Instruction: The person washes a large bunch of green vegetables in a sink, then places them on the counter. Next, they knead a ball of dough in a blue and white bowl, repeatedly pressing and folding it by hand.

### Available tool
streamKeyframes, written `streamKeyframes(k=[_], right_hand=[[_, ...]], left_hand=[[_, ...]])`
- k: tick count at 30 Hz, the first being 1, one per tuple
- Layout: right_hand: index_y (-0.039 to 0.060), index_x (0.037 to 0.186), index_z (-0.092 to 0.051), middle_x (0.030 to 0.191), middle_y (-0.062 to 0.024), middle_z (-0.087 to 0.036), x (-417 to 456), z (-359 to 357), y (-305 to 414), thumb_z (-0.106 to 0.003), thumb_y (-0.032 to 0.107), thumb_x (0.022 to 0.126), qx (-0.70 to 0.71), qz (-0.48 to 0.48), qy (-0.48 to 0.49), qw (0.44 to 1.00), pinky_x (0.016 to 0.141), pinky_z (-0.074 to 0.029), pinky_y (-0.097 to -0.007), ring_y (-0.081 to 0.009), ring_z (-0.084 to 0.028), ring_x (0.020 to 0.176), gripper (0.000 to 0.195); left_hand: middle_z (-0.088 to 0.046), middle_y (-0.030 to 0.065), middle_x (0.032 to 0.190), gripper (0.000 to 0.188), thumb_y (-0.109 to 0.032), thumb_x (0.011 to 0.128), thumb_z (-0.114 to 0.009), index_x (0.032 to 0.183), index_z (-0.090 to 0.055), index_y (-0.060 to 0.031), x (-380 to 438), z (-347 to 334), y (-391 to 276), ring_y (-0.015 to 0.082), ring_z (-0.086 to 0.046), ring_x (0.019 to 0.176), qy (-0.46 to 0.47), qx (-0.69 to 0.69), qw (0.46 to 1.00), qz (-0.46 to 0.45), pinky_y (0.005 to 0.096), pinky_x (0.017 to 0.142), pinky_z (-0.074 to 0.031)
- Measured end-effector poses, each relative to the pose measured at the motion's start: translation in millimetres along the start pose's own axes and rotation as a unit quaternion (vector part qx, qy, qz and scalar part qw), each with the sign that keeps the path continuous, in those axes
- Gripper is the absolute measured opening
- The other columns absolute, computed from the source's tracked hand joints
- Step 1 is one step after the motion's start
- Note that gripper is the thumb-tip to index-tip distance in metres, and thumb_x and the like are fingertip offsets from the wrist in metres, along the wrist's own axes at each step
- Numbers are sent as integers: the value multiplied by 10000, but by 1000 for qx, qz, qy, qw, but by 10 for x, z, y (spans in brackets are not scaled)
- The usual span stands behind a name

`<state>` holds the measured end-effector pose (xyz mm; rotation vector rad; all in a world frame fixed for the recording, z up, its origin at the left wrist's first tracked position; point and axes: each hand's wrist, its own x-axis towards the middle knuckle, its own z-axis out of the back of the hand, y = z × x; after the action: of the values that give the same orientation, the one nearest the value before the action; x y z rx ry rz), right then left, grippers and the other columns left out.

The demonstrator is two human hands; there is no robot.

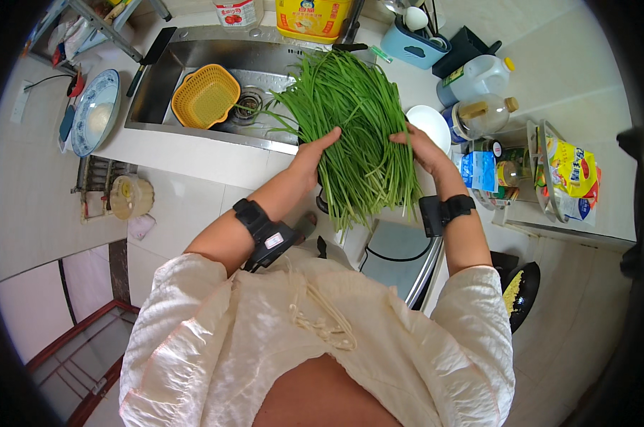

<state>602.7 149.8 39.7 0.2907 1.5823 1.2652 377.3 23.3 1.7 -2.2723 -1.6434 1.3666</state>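
A large bundle of garlic chives [354,123] spreads in front of me, over the right part of the sink and its edge. The pale cut ends point towards me and the green tips lie at the far side. My left hand [314,155] clasps the bundle's left side, thumb on top of the leaves. From the right, my right hand [426,149] holds the other side, with some fingers hidden under the leaves. Something dark with a curved handle [322,203] shows below the chives; most of it is covered.
In the steel sink [162,80] a yellow plastic basket [207,99] lies tilted near the drain [247,104]. A cleaver [159,45] rests at its left rim. A white plate [429,125], bottles [479,115] and a blue utensil holder [415,45] stand at right. A wok [527,299] holds yellow food.
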Motion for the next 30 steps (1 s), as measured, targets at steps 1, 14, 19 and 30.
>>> streamKeyframes(k=[1,14,19,30], right_hand=[[14,1293,-472,1029,-74,-608,-41,47,46,-645,195,782,36,-12,3,999,817,-456,-289,-179,-575,883,569],[54,1282,-523,1309,-272,-486,-217,-379,-48,-458,309,956,-376,302,-150,863,1025,-370,-370,-387,-483,1211,419],[45,1157,-617,1120,-245,-607,-257,-259,73,-518,250,928,-317,293,-235,871,894,-463,-363,-370,-593,1036,323],[21,831,-664,689,-72,-642,-544,-755,129,-682,155,827,-272,310,-180,893,596,-476,-277,-135,-587,618,135]], left_hand=[[-653,101,1042,413,-324,853,-672,1120,-595,-19,-84,-50,-77,225,-647,880,5,-6,1000,7,350,784,-540],[-414,104,1413,797,-414,901,-558,1476,-158,-32,-257,63,-14,224,-344,1314,-82,296,948,-88,404,1099,-208],[-418,103,1406,693,-342,909,-558,1443,-259,-18,-508,37,-164,212,-348,1309,-84,271,956,-78,392,1081,-244],[-644,63,986,405,-193,776,-655,1150,-618,-42,-329,536,-164,143,-568,909,-31,353,931,-90,304,772,-458]])
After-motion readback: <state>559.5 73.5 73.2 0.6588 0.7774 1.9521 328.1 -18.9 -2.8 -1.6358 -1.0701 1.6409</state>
